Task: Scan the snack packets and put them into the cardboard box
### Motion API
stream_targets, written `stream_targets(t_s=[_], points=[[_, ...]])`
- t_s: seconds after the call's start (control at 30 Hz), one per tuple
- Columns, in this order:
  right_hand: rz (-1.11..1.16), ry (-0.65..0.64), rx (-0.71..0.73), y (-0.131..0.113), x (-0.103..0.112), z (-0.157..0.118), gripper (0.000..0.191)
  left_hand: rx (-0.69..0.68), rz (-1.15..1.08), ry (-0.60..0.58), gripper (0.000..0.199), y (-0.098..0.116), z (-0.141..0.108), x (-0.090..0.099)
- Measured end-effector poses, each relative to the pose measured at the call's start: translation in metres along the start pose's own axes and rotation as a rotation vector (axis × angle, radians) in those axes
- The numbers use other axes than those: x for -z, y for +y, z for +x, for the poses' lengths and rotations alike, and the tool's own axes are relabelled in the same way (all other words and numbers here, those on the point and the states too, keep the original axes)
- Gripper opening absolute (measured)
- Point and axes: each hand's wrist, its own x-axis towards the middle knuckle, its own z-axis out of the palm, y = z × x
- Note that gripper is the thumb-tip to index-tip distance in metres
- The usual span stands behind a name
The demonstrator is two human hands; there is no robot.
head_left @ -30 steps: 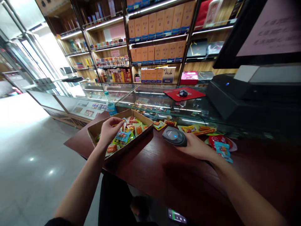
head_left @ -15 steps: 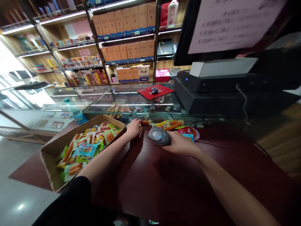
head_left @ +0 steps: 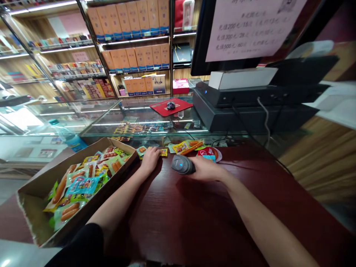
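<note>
Tabletop (head_left: 178,215) spreads before right fingers (head_left: 197,162) wrapping a scanner (head_left: 181,165); left fingers (head_left: 154,151) curl near far edge, hold unclear.

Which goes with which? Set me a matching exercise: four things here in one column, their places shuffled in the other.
Things
1. Handheld scanner
2. Computer mouse
3. Bottle
4. White box

Places
A. Next to the open carton
B. Below the monitor
C. In the right hand
D. On the red mat

Right pairs: 1-C, 2-D, 3-A, 4-B
</note>
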Motion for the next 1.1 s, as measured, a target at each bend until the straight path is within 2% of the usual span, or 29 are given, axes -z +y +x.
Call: stream_targets(t_s=[0.1, 0.17, 0.27, 0.33, 0.4, 0.47, 0.6, 0.67, 0.77, 0.87, 0.97, 1.03, 1.1], points=[[-0.044, 0.021, -0.031, 0.011, 0.004, 0.000, 0.027, -0.011, -0.089, -0.014, 0.025, 0.005, -0.029, 0.012], [-0.041, 0.021, -0.007, 0.013, 0.004, 0.002, 0.031, 0.020, -0.134, -0.008, 0.026, 0.003, -0.037, 0.021], [-0.024, 0.006, 0.038, 0.011, 0.002, 0.003, 0.036, 0.062, -0.082, -0.009, 0.034, -0.006, -0.030, 0.033], [-0.024, 0.002, 0.049, 0.007, 0.000, 0.003, 0.038, 0.045, -0.029, -0.063, 0.038, -0.012, -0.021, 0.038], [-0.031, -0.007, 0.049, 0.003, -0.002, 0.003, 0.037, 0.028, -0.033, -0.124, 0.037, -0.016, -0.016, 0.038], [-0.035, -0.015, 0.050, -0.001, -0.005, 0.003, 0.035, 0.056, -0.107, -0.125, 0.037, -0.019, -0.016, 0.034], [0.009, 0.003, 0.102, -0.012, -0.014, 0.003, 0.029, 0.301, -0.503, -0.056, 0.023, -0.024, -0.031, 0.027], [0.042, 0.018, 0.128, -0.017, -0.020, 0.004, 0.030, 0.453, -0.802, -0.104, 0.019, -0.025, -0.040, 0.027], [0.068, 0.020, 0.150, -0.024, -0.026, 0.004, 0.032, 0.655, -1.245, -0.160, 0.028, -0.020, -0.052, 0.035], [0.088, 0.004, 0.171, -0.031, -0.028, 0.003, 0.032, 0.735, -1.589, -0.208, 0.034, -0.010, -0.065, 0.047], [0.091, -0.036, 0.164, -0.037, -0.029, 0.000, 0.030, 0.727, -1.775, -0.363, 0.050, 0.001, -0.078, 0.054], [0.094, -0.056, 0.153, -0.040, -0.030, 0.000, 0.030, 0.768, -1.793, -0.414, 0.046, 0.006, -0.083, 0.055], [0.100, -0.057, 0.140, -0.042, -0.031, -0.001, 0.030, 0.806, -1.775, -0.378, 0.033, 0.008, -0.085, 0.056]])
